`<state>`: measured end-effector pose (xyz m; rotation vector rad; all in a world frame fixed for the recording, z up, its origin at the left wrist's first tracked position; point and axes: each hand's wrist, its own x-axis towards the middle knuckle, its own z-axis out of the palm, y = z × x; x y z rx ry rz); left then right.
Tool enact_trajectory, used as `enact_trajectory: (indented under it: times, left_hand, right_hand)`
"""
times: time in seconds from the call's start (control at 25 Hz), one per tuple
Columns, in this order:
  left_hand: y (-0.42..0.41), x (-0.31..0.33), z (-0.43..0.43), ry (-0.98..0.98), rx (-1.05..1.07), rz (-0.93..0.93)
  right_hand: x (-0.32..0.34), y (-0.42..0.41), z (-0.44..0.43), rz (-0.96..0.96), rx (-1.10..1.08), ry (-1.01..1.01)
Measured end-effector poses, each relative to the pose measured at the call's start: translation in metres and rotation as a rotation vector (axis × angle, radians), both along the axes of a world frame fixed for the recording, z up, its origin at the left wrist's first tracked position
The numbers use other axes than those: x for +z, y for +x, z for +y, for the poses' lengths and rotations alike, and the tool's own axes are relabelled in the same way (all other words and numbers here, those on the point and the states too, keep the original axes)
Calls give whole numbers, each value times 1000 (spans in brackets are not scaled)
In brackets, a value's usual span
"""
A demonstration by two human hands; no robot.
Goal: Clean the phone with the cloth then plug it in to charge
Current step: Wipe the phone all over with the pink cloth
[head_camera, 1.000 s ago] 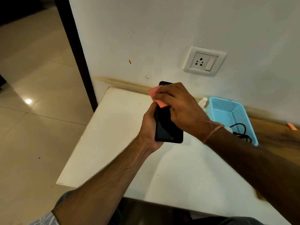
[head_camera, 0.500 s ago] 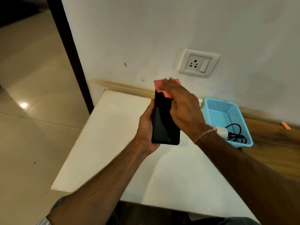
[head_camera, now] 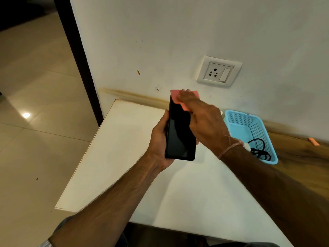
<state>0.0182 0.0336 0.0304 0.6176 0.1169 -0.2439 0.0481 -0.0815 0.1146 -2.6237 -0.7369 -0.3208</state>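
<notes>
A black phone [head_camera: 179,134] stands nearly upright above the white table, screen toward me. My left hand [head_camera: 159,141] grips its left edge and back. My right hand [head_camera: 203,120] presses a pink cloth [head_camera: 178,97] flat against the top of the screen, and its fingers cover most of the cloth. A black charging cable [head_camera: 259,148] with a white plug [head_camera: 247,146] lies in a light blue basket [head_camera: 238,120] at the right. A white wall socket with a switch [head_camera: 219,72] sits on the wall above.
The white table [head_camera: 115,157] stands against the wall, its left edge beside a dark door frame [head_camera: 76,56] and tiled floor. A wooden surface [head_camera: 302,157] lies to the right of the basket, with a small orange object [head_camera: 314,141] near the wall.
My right hand has slid the pink cloth up the screen to the phone's top edge. The phone now stands more upright in my left hand.
</notes>
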Motion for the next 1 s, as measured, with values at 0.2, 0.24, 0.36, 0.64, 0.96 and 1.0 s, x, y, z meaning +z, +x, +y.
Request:
enact_trajectory:
  times: [0.2, 0.24, 0.36, 0.64, 0.96, 1.0]
  left_hand:
    - [1, 0, 2, -33, -2, 10]
    - [2, 0, 2, -27, 0, 6]
    - [2, -2, 0, -11, 15, 1]
    - [1, -2, -2, 2, -4, -35]
    - [0, -3, -3, -1, -3, -37]
    - [-1, -3, -4, -16, -3, -30]
  right_hand:
    - [-5, -2, 9, 1, 165, -142]
    - [-3, 2, 6, -5, 141, -143]
    - [0, 6, 5, 11, 27, -74]
    - [5, 6, -2, 34, -24, -5]
    - [0, 11, -1, -74, -37, 78]
    - [-2, 10, 1, -70, 6, 88]
